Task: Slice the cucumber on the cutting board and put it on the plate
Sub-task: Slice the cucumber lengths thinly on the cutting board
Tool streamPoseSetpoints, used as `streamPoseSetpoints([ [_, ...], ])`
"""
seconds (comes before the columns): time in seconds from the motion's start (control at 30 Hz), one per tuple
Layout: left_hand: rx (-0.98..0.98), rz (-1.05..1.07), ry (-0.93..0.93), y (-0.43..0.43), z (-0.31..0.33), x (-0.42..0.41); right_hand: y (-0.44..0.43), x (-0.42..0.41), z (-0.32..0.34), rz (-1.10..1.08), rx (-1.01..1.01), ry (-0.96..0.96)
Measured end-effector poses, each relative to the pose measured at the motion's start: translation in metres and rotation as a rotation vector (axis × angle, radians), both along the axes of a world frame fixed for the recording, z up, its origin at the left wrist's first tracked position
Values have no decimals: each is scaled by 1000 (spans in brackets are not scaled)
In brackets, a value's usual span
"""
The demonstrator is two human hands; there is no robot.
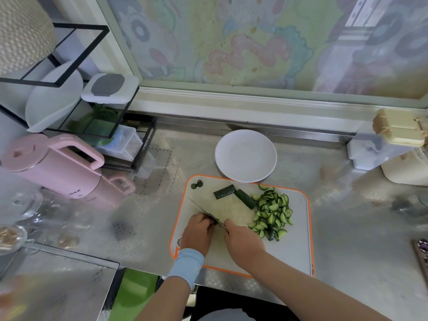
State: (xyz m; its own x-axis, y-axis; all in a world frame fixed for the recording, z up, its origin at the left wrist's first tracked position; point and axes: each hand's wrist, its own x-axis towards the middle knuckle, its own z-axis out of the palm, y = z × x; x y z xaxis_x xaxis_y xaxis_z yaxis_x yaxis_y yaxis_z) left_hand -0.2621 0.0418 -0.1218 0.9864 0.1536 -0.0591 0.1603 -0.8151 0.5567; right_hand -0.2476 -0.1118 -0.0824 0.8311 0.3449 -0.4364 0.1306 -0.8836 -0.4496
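While the cucumber (pixel 272 213) lies mostly cut into small half-moon slices, heaped on the right half of the cutting board (pixel 294 251), I can also see two long dark green strips (pixel 224 191) lying flat beside the heap toward the far edge, and two small round end pieces (pixel 196 184) in the board's far left corner, well apart from the rest. The knife (pixel 201 208) lies slantwise over the board's left half, its tip pointing to the far left and its near end running into the right hand (pixel 243 242), which is curled round the handle. The left hand (pixel 196 232), with a pale blue wristband (pixel 186 266) below it, sits just beside the blade with its fingers bent under; I cannot tell whether it holds anything. The white plate (pixel 245 156) stands just beyond the board's far edge with no cucumber on it. Everything rests on a patterned steel worktop (pixel 347 239). Off to the left I see a pink kettle (pixel 58 167) in front of a black wire rack (pixel 97 133), and at the far right a cream lidded box (pixel 398 130).
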Motion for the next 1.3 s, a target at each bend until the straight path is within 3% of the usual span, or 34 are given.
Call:
streamPoseSetpoints([
  [0.4,6,28,27,2,0,1,-24,-18,4,13,32,-82],
  [0.93,-15,7,-64,3,-8,-4,4,2,0,1,-20,20],
  [1.3,-16,55,-19,0,1,-3,-20,-19,5,14,26,-38],
])
